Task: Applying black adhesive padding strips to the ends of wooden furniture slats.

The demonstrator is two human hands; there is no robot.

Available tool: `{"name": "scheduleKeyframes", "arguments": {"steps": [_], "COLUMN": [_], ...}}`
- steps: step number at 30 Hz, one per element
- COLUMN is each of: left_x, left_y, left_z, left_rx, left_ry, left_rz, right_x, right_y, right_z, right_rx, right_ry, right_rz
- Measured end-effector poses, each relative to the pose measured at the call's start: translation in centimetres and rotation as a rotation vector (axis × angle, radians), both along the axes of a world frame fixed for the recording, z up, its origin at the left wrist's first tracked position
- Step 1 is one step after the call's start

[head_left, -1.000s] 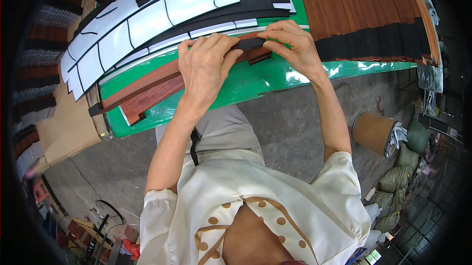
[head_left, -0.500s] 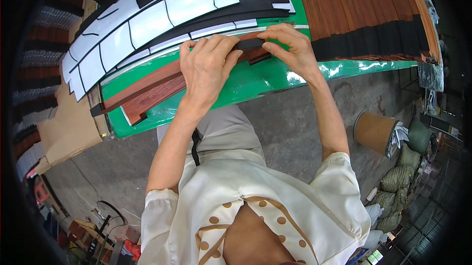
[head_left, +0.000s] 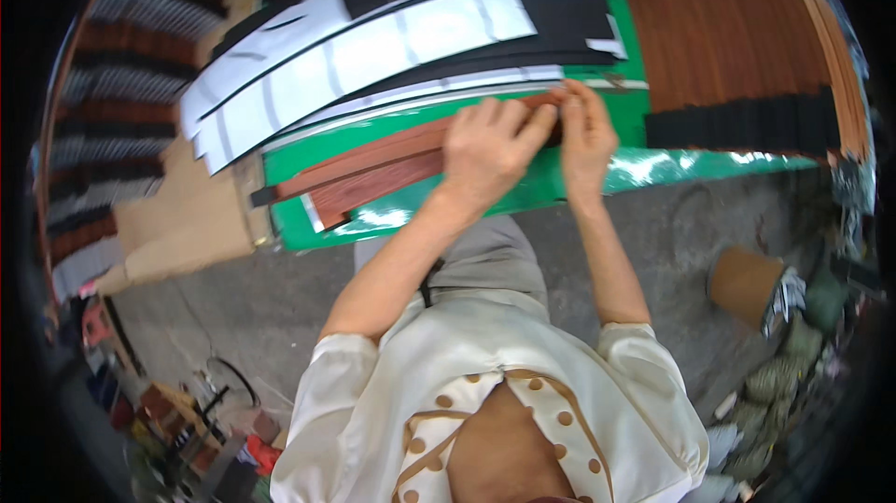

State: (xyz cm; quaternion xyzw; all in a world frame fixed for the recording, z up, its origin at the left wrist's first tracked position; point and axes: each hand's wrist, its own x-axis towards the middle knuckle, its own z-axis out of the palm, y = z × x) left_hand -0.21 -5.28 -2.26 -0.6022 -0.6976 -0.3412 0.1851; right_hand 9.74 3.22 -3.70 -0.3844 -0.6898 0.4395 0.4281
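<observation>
A long reddish-brown wood-grain strip (head_left: 373, 156) with a black left end lies along the green work surface (head_left: 297, 230). My left hand (head_left: 493, 146) is closed over its right part, with thumb and fingers bent round it. Close beside it, my right hand (head_left: 588, 141) pinches the strip's right end between thumb and fingertips. The fingers hide most of that end, and motion blurs it a little. Under and in front of the strip lies a second, wider wood-grain piece (head_left: 378, 193), with a pale left edge and a notched corner.
White sheets (head_left: 373, 46) with black pieces (head_left: 569, 22) lie beyond the strip. Stacked brown strips with black ends (head_left: 737, 46) cover the right side. More stacks (head_left: 140, 50) and cardboard (head_left: 187, 214) are at left. A brown drum (head_left: 745, 286) and sacks stand on the floor at right.
The hands have come closer together at the strip's right end. The black section visible between them earlier is now covered by fingers. The whole view has shifted, with the table sitting further right.
</observation>
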Motion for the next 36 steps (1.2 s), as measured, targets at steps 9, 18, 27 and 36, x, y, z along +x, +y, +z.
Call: {"name": "scheduleKeyframes", "arguments": {"steps": [9, 18, 27, 36], "left_x": [-2.9, -9.7, -8.2, -9.5], "left_y": [-8.9, -23.4, -22.4, -22.6], "left_z": [4.8, 1.9, -1.6, -3.1], "left_rx": [0.07, -0.103, 0.074, -0.35], "left_ry": [0.063, -0.913, -1.142, -1.045], "left_rz": [0.081, 0.563, 0.496, 0.477], "right_x": [1.7, 3.2, 5.5, 4.8], "right_y": [1.3, 0.8, 3.6, 5.2], "right_z": [1.1, 2.1, -1.4, -0.1], "right_rx": [0.164, -0.261, 0.099, -0.489], "right_ry": [-0.335, -0.102, -0.27, -0.354], "right_rz": [0.071, 0.184, 0.212, 0.329]}}
